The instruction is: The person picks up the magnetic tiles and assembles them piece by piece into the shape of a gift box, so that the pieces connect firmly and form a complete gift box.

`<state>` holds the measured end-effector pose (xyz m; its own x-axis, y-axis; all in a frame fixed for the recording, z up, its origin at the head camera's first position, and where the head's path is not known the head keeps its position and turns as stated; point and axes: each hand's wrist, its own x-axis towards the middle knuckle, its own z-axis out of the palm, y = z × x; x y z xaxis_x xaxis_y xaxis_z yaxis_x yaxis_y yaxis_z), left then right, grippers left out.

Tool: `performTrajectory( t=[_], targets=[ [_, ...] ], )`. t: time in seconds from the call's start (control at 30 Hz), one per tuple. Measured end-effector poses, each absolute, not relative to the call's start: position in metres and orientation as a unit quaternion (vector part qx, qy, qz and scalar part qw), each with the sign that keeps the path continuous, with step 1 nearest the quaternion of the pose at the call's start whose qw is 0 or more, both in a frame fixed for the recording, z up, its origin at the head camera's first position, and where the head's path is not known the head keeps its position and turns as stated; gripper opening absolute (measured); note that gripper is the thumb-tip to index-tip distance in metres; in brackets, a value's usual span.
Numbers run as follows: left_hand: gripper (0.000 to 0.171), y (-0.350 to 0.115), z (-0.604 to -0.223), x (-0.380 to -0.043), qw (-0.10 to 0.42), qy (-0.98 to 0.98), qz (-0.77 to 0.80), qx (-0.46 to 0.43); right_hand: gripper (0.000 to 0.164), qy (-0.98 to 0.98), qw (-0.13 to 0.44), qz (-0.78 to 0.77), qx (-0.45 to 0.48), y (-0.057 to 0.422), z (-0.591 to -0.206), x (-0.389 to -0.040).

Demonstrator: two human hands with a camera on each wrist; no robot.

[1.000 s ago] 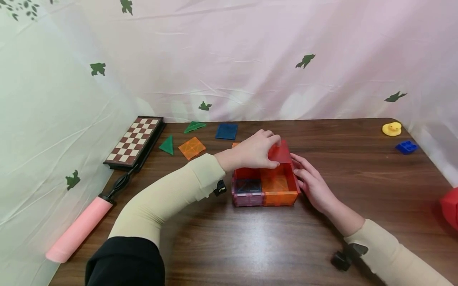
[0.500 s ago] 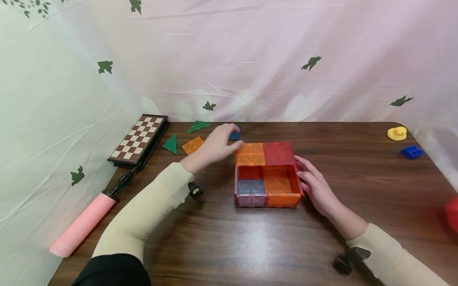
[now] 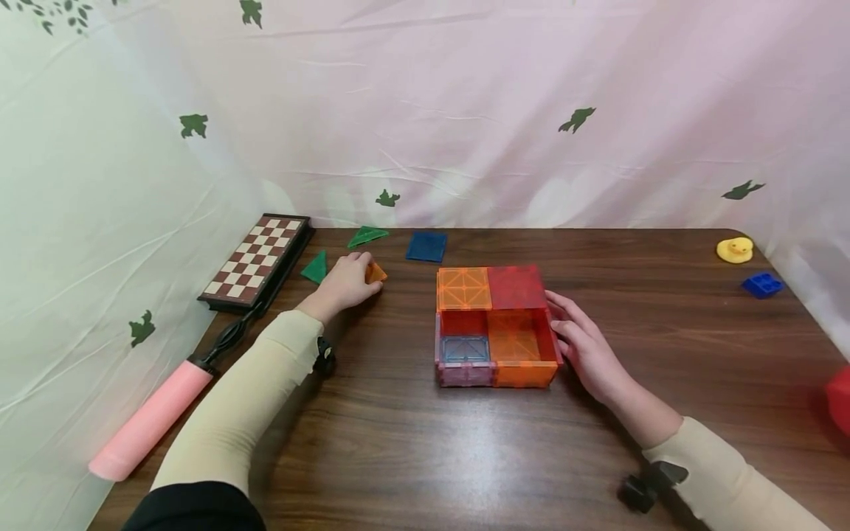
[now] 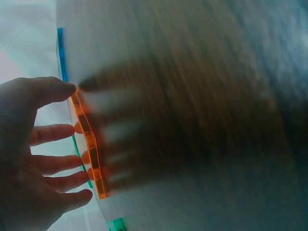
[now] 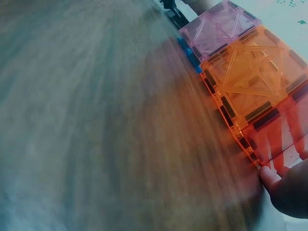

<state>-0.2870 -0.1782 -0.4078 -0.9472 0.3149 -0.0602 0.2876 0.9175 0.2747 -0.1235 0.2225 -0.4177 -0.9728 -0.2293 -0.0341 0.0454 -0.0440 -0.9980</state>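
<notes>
In the head view a box of translucent magnetic tiles (image 3: pixel 466 375) stands mid-table, with purple, orange and red walls. An orange tile (image 3: pixel 463 288) and a red tile (image 3: pixel 516 287) cover its back half; its front half is uncovered. My right hand (image 3: pixel 587 350) rests against the box's right wall, fingers laid along the red side (image 5: pixel 272 139). Left of the box, my left hand (image 3: pixel 345 284) pinches a loose orange square tile (image 3: pixel 376 273) at its edges, thumb at one corner in the left wrist view (image 4: pixel 89 132). Green triangle tiles (image 3: pixel 315 268) (image 3: pixel 367 236) and a blue square tile (image 3: pixel 426 246) lie nearby.
A checkered board (image 3: pixel 254 259) lies at the left, with a pink cylinder with a black handle (image 3: pixel 153 420) in front of it. Far right are a yellow rubber duck (image 3: pixel 734 250), a blue toy brick (image 3: pixel 762 285) and part of a red object (image 3: pixel 839 400).
My left hand has left the red tile on the box's back right and moved left to the loose orange tile. My right hand stays at the box's right side.
</notes>
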Motion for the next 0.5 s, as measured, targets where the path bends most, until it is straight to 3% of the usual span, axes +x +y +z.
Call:
performTrajectory(
  t=[0.23,0.5],
  targets=[
    [0.045,-0.18,-0.404,-0.289,0.068,0.976,0.13,0.158,0.056,0.684,0.093,-0.72,-0.067,0.222,-0.416,-0.123],
    [0.04,-0.174,-0.397,-0.282,0.045,0.968,0.17,0.178,0.055,0.682,0.093,-0.723,-0.066,0.222,-0.416,-0.123]
  ],
)
